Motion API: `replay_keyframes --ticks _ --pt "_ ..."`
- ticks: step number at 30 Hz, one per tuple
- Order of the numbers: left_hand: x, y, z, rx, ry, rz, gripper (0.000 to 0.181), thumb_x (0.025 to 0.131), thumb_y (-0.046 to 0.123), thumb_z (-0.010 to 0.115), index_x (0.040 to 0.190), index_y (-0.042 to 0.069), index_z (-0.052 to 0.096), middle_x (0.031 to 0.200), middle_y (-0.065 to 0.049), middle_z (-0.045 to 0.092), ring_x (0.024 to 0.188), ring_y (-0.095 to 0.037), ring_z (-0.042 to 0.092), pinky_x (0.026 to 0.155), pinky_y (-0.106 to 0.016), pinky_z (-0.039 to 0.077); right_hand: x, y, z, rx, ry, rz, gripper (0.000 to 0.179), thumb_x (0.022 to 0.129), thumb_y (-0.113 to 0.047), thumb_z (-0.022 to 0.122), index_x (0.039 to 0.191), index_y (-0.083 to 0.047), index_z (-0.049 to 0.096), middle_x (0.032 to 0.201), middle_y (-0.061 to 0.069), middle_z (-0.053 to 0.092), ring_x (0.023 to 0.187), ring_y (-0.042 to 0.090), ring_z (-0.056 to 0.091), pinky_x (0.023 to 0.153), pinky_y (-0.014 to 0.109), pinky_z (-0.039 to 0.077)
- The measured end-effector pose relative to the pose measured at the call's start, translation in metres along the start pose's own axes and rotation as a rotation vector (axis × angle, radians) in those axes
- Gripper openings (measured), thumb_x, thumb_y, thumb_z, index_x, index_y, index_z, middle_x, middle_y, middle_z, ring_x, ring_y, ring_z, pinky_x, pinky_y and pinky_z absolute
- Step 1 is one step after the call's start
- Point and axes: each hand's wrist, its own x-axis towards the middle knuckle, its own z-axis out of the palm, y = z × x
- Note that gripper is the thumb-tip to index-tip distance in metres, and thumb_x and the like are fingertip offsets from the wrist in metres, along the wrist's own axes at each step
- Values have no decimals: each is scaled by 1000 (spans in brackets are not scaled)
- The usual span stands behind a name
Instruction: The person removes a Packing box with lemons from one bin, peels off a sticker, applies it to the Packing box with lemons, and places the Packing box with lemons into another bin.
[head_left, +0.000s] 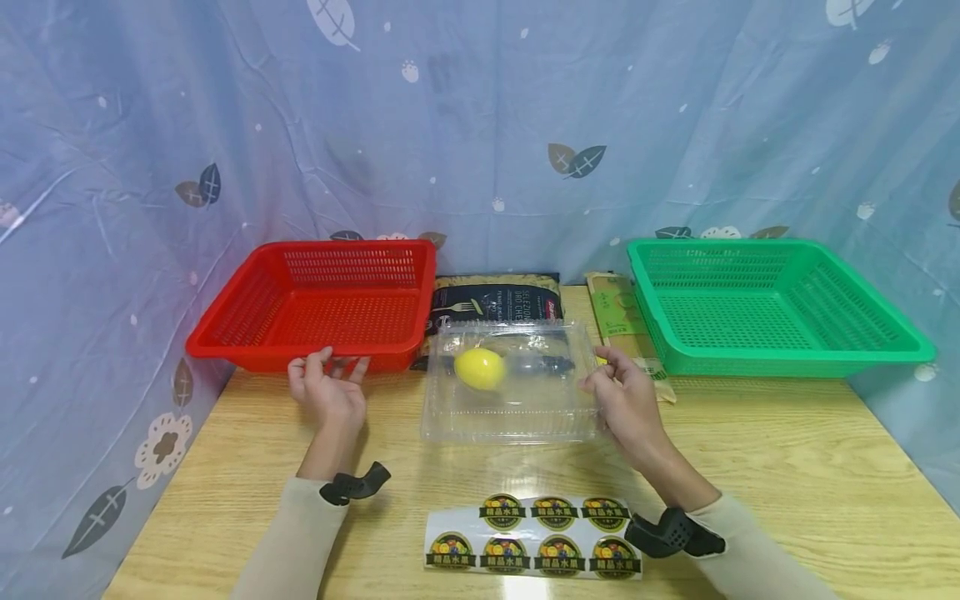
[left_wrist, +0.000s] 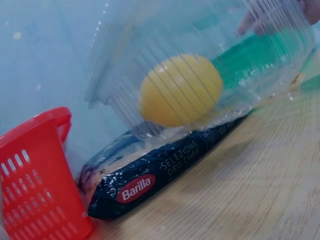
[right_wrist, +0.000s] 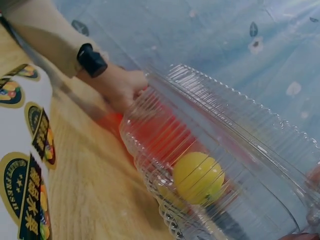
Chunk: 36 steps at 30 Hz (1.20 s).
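Observation:
My right hand (head_left: pixel 626 400) pinches the right edge of a clear plastic clamshell box (head_left: pixel 517 425). A yellow lemon (head_left: pixel 480 369) lies inside, toward the box's left side; its skin shows through the ribbed wall in the left wrist view. The box is held over the table, its far part overlapping a dark Barilla pasta bag (head_left: pixel 498 300). My left hand (head_left: pixel 330 396) is at the front rim of the red basket (head_left: pixel 337 362), palm turned up, with loosely bent fingertips right at the rim. Nothing shows in the left palm.
A green basket (head_left: pixel 757 367) stands at the back right, beside a flat green-and-brown packet (head_left: pixel 618 308). Close to the front lies a white sheet of round fruit stickers (head_left: pixel 532 537). A patterned blue curtain (head_left: pixel 495 125) hangs behind the wooden table (head_left: pixel 765 467).

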Motion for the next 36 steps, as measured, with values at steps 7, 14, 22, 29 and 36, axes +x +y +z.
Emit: replay_keyframes --ticks 7,14,22,29,36 --pt "0 4 -4 -6 24 13 17 91 2 56 85 11 43 82 -8 52 62 -24 54 54 -38 59 2 6 1 1 9 1 59 91 -2 46 149 -1 38 91 7 58 41 6 32 37 24 30" --pt "1 5 -10 -9 29 3 14 91 1 56 85 10 47 84 -8 52 65 -23 54 55 -38 59 4 15 1 -2 -5 2 60 90 0 47 149 2 37 81 4 51 41 6 32 37 24 29" --pt "1 3 -9 -1 14 9 15 91 2 56 84 10 46 82 -7 53 63 -23 54 55 -38 57 5 26 1 -84 38 -9 57 89 -3 49 145 0 42 87 6 52 43 7 34 38 25 32" --pt "-1 5 -7 13 0 -9 14 92 3 55 83 10 47 79 -6 53 63 -24 55 56 -37 58 4 33 0 -250 81 -38 57 87 -8 53 143 -2 44 86 7 51 47 10 39 42 29 38" --pt "-1 9 -3 21 -29 -52 16 92 1 53 81 10 48 79 -7 52 66 -26 55 60 -39 59 3 38 -4 -329 85 -96 51 89 -10 53 138 -2 43 89 11 53 45 14 45 43 32 42"
